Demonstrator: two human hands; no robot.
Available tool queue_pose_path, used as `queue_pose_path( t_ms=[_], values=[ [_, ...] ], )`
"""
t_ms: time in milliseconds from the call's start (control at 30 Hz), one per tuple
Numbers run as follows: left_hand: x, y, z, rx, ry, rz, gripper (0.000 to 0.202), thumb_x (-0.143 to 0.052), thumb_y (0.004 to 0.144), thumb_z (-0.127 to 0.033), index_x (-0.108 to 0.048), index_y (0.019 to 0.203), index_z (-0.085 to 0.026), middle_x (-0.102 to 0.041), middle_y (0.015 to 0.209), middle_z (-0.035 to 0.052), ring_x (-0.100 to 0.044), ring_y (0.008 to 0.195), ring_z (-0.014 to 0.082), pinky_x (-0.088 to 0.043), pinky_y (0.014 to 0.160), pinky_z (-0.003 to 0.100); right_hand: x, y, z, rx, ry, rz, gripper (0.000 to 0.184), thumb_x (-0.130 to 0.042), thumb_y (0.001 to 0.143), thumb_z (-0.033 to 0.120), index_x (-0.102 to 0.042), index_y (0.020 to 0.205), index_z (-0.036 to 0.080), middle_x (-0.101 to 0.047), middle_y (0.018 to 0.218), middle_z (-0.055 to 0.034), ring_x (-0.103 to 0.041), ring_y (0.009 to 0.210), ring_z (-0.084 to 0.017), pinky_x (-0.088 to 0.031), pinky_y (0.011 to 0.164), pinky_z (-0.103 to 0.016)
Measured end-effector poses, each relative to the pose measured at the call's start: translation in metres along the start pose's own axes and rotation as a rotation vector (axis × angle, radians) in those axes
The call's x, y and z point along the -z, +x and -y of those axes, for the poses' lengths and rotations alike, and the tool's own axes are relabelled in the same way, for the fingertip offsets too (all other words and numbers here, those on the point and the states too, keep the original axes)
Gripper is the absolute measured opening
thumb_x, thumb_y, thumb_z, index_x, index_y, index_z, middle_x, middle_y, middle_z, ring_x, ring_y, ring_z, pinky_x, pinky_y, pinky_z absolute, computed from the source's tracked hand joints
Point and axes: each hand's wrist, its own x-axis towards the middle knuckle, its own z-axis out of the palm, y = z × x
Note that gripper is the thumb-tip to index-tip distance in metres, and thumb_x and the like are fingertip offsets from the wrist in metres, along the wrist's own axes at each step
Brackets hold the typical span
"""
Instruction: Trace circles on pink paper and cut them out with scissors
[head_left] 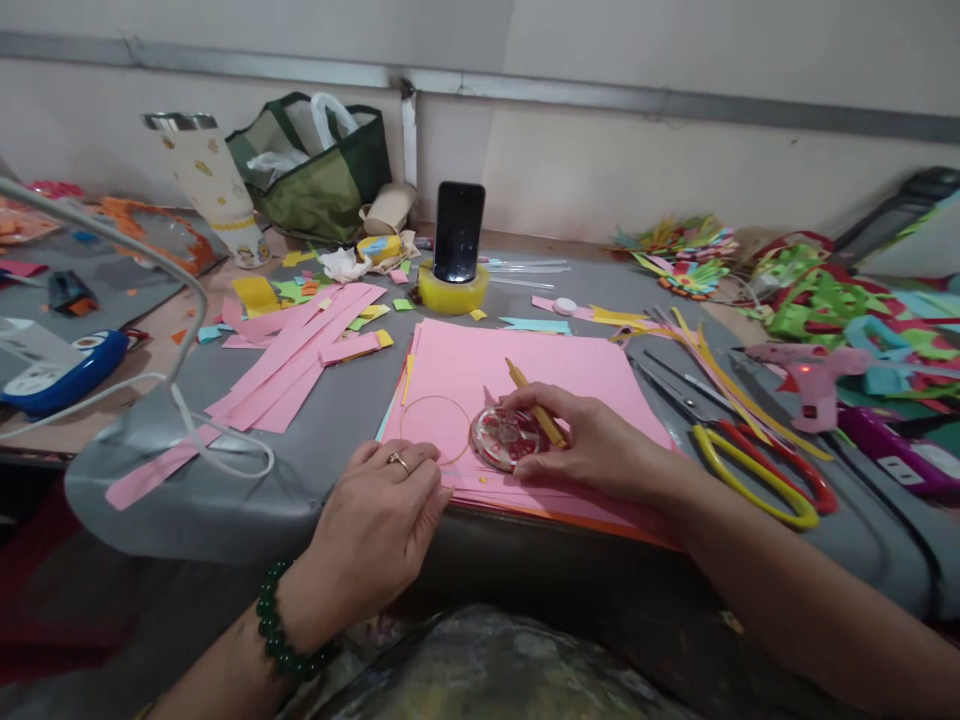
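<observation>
A stack of pink paper (pixel 555 365) lies in front of me, with a drawn circle (pixel 435 398) on its left part. Beside that circle, a clear round disc with red bits (pixel 506 438) rests on the top sheet. My right hand (pixel 600 440) grips the disc by its edge between thumb and fingers. A yellow pen (pixel 536 405) is tucked in the same hand, slanting up to the left. My left hand (pixel 382 510) lies on the lower left edge of the paper, its fingers bent and close together; whether anything is beneath them is hidden.
Scissors with yellow and red handles (pixel 757 470) and a pink glue gun (pixel 814 370) lie at the right. Pink strips (pixel 300 360) spread out at the left near a white cable (pixel 225 468). A phone (pixel 459 230) stands in a yellow tape roll (pixel 452 293) behind the paper.
</observation>
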Motion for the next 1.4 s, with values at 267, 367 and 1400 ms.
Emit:
queue_pose_path(
  t_ms=[267,367,1400],
  values=[
    [0.000,-0.001,0.000,0.006,-0.003,0.004,0.023,-0.036,0.094,-0.024,-0.054,0.083,-0.018,-0.065,0.106,0.0054,-0.057,0.098,0.0222,-0.038,0.084,0.041,0.004,-0.001,0.000,0.027,-0.016,0.059,0.051,-0.073,0.069,0.042,-0.057,0.115,0.026,-0.062,0.114,-0.0045,-0.057,0.104,-0.024,-0.043,0.090,-0.036],
    [0.001,-0.001,-0.001,0.007,0.002,0.000,0.022,-0.036,0.094,-0.024,-0.055,0.084,-0.018,-0.065,0.107,0.0056,-0.056,0.099,0.0225,-0.038,0.085,0.041,0.008,-0.003,0.001,0.023,-0.042,0.115,0.047,-0.068,0.074,0.046,-0.057,0.115,0.027,-0.061,0.117,-0.0045,-0.056,0.106,-0.025,-0.042,0.092,-0.037],
    [0.001,0.000,0.000,0.010,-0.002,0.024,0.024,-0.035,0.095,-0.025,-0.054,0.082,-0.018,-0.065,0.106,0.0067,-0.056,0.101,0.0236,-0.040,0.085,0.043,0.010,-0.003,-0.010,0.083,-0.006,0.108,0.045,-0.072,0.071,0.043,-0.058,0.111,0.026,-0.062,0.116,-0.0032,-0.057,0.106,-0.023,-0.042,0.093,-0.035]
  ],
)
